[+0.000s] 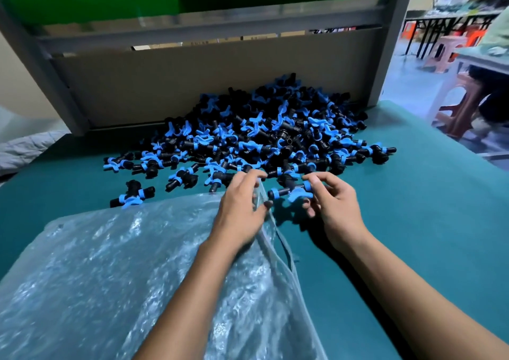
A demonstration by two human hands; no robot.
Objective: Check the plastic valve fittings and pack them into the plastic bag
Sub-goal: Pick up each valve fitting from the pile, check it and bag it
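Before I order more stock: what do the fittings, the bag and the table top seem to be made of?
Valve fittings: moulded hard plastic, matte black bodies with blue collars and handles. Plastic bag: thin clear film, glossy and crinkled, the table showing through. Table top: smooth teal sheet, perhaps a rubber or vinyl mat; cannot tell.

The plastic bag runs off the bottom and left picture edges, and the left hand hides its mouth (contents unreadable through glare).

Black-and-blue valve fittings, clear plastic bag, teal table
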